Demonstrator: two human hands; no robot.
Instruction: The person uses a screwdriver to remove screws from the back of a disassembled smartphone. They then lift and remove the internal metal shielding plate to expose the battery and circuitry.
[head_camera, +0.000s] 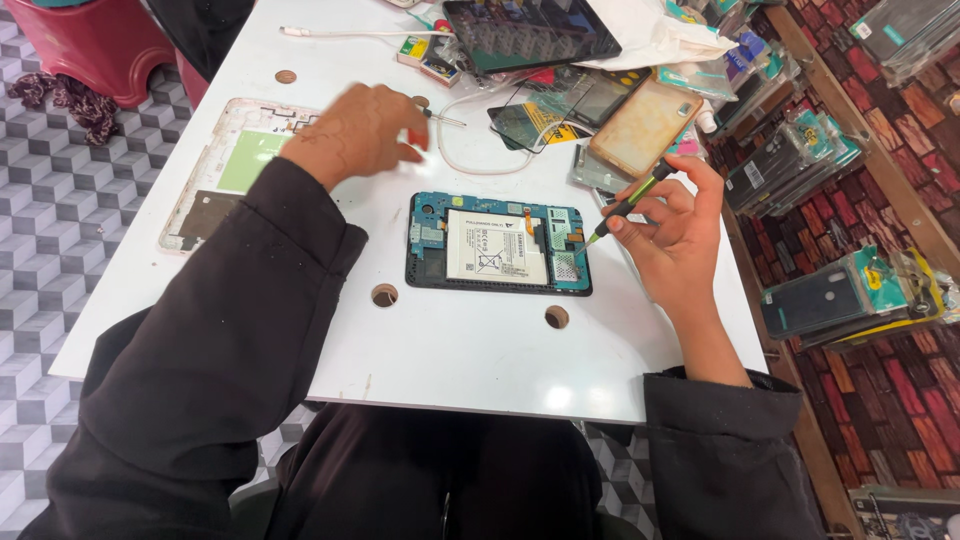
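Observation:
An opened tablet (497, 243) lies back-up on the white table (450, 350), its white battery and blue circuit board exposed. My right hand (675, 225) holds a green-and-black screwdriver (628, 203), its tip at the tablet's right edge. My left hand (358, 133) hovers above the table, up and left of the tablet, fingers loosely curled and blurred, holding nothing I can see. The tablet's removed white back cover (228, 170) lies at the left, partly under my left arm.
At the table's far side sit a dark-screened tablet (530, 32), a white cable (350, 34), a phone in a tan case (643, 126) and loose screen parts. Packaged phone covers (830, 295) lie on the patterned floor at right. A red stool (95, 45) stands top left.

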